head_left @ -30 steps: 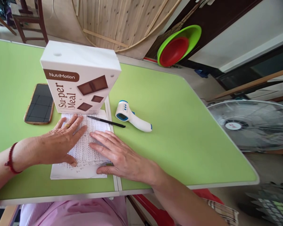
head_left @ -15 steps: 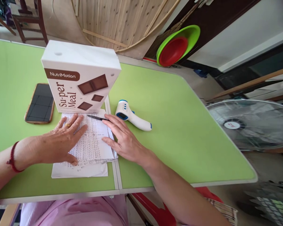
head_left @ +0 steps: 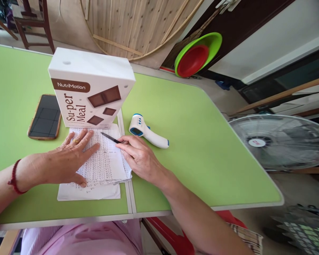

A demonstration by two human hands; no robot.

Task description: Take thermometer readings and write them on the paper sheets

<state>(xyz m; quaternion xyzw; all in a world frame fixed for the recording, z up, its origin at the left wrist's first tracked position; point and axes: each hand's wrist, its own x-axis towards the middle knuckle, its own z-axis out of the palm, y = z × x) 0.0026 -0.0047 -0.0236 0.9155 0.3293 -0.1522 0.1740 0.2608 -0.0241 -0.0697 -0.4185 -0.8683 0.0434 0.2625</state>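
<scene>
My left hand (head_left: 66,156) lies flat with fingers spread on a stack of paper sheets (head_left: 110,170) covered in dense handwriting. A ring and a red cord bracelet (head_left: 15,179) are on that hand and wrist. Over the right side of the sheets, my right hand (head_left: 140,156) pinches a dark pen (head_left: 109,137) between thumb and fingers. The pen slants, its slim end toward the upper left; whether it touches the paper I cannot tell. Just behind the sheets stands a white "NutriMotion Su-per Meal" box (head_left: 95,95).
A smartphone (head_left: 44,117) lies left of the box. A white and blue infrared thermometer (head_left: 149,132) rests right of the papers on the green table (head_left: 202,159). Beyond the table are a fan (head_left: 257,141), green (head_left: 215,40) and red basins (head_left: 193,60), and a wooden chair (head_left: 33,24).
My right hand has closed on the pen and lifted it off the paper at its near end. The pen has turned and shifted slightly toward me. My left hand stays in place.
</scene>
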